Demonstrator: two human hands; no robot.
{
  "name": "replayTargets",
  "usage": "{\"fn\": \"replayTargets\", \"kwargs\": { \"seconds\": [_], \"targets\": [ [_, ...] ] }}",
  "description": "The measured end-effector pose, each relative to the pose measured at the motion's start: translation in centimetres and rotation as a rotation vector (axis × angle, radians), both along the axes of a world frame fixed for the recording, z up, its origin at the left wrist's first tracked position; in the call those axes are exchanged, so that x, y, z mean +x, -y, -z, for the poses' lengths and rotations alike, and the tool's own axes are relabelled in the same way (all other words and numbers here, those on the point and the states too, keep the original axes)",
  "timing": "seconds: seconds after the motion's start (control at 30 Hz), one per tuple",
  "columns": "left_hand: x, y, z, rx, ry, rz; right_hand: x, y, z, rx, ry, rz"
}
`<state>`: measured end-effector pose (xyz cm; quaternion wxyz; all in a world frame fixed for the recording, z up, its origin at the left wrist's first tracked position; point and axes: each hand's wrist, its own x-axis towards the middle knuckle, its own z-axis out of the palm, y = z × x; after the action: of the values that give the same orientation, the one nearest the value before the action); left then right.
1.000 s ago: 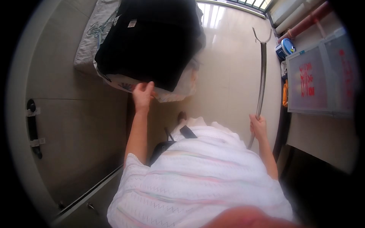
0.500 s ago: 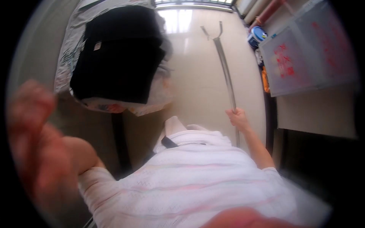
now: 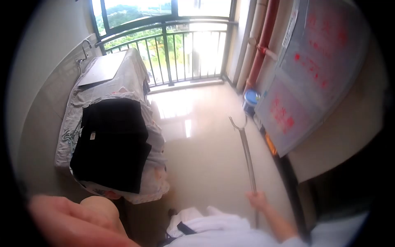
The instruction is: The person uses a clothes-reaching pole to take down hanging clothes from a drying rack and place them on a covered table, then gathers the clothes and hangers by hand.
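Observation:
My right hand point(image 3: 257, 201) is closed round the shaft of a metal clothes pole point(image 3: 248, 158). The pole points forward over the floor, its forked end farthest from me. Very near the camera at lower left is my left hand point(image 3: 70, 218), raised and blurred, its fingers not clearly shown. Beyond it, a folded black garment point(image 3: 113, 152) with a small pale label lies flat on a cloth-covered surface point(image 3: 119, 90). The left hand appears apart from the garment.
A white board point(image 3: 103, 68) rests farther back by a tap point(image 3: 85, 49). A railing point(image 3: 166, 53) and windows close the far end. On the right are red and beige pipes, a blue-lidded bucket point(image 3: 251, 99) and a grey metal box point(image 3: 312, 82) with red writing.
My view has tilted up, bringing the windows and railing into sight. My left hand has moved lower in the picture. The right hand keeps its grip on the clothes pole.

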<state>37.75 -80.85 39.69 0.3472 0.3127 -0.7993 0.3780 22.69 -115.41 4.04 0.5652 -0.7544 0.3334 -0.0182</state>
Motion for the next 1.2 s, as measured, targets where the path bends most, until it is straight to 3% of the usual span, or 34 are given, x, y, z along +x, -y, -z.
{"fn": "replayTargets", "kwargs": {
  "seconds": [0.07,0.2,0.47,0.57,0.63,0.73,0.8,0.87,0.9,0.93,0.97,1.07,1.13,1.2],
  "targets": [
    [0.3,0.9,-0.1,-0.021,-0.070,0.043,-4.8,-2.9,-0.9,0.076,-0.061,0.115],
    [-3.6,4.6,0.5,-0.132,-0.051,0.131,-6.4,3.3,0.5,0.047,0.078,0.173],
    [0.4,7.5,0.6,-0.383,-0.180,0.281,-1.8,4.7,-6.5,0.055,0.260,0.286],
    [4.1,8.0,2.0,-0.425,-0.334,0.313,1.8,5.5,-6.9,-0.105,0.290,0.300],
    [7.3,8.9,3.3,-0.422,-0.509,0.307,5.0,5.4,-8.0,-0.009,0.392,0.376],
    [11.6,14.5,6.4,-0.163,-0.885,0.207,9.4,6.2,-10.7,-0.021,0.561,0.354],
    [12.8,21.9,6.5,0.102,-0.937,0.142,10.2,7.0,-17.1,-0.086,0.613,0.318],
    [12.2,28.5,9.5,0.544,-1.175,0.270,12.1,6.8,-20.3,-0.114,0.630,0.303],
    [11.7,30.7,10.1,0.698,-1.180,0.188,12.9,6.7,-21.3,-0.122,0.633,0.295],
    [11.3,32.7,11.1,0.756,-1.180,0.288,13.8,6.7,-22.0,-0.164,0.577,0.226],
    [11.0,33.9,10.6,0.874,-1.112,0.152,14.2,7.3,-22.4,-0.302,0.547,0.189],
    [11.9,36.5,11.2,0.822,-1.212,0.407,14.7,7.2,-22.1,-0.787,0.472,0.138],
    [11.6,37.7,10.8,0.771,-1.202,0.493,12.4,7.4,-20.9,-0.674,0.473,0.107],
    [12.3,37.8,7.8,0.720,-1.218,0.515,9.1,9.1,-14.4,-0.315,0.454,0.005]
  ]
}}
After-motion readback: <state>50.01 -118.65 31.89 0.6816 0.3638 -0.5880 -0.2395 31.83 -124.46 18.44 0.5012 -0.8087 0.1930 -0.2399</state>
